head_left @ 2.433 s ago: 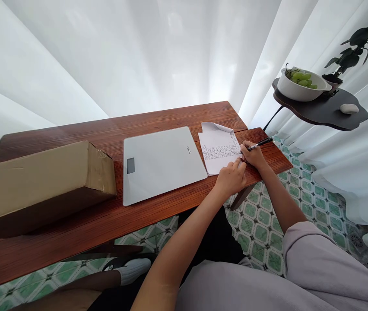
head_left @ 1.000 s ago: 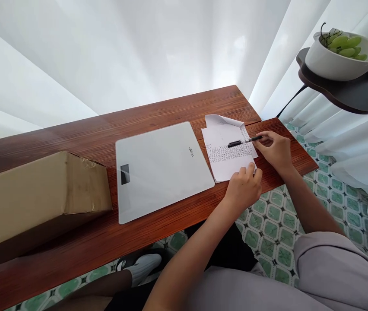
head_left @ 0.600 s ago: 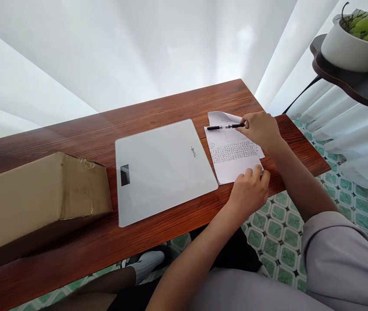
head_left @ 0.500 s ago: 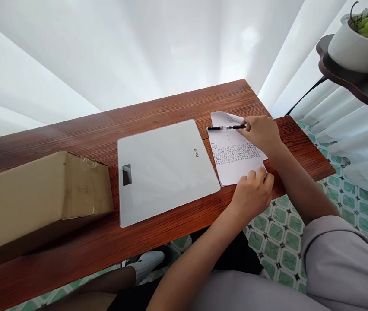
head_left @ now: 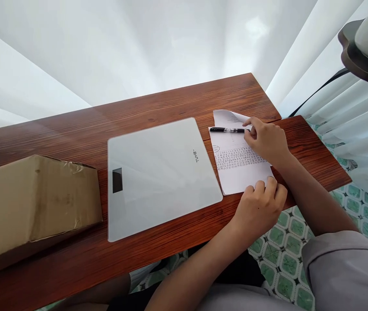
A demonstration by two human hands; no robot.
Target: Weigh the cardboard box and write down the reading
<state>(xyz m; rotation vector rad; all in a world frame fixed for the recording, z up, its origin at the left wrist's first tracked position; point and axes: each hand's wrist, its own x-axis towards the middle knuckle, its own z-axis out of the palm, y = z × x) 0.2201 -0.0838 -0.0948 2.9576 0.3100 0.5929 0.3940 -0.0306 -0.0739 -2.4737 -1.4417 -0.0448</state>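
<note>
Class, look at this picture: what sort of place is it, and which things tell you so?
Probably a room at home: white curtains, patterned green floor tiles and a wooden table bearing a scale.

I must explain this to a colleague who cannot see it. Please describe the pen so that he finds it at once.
Start at the wooden table and its big white scale. To the right of it lies a printed paper. Across the paper's far end lies the pen, slim and black, its right end at the right hand.
</note>
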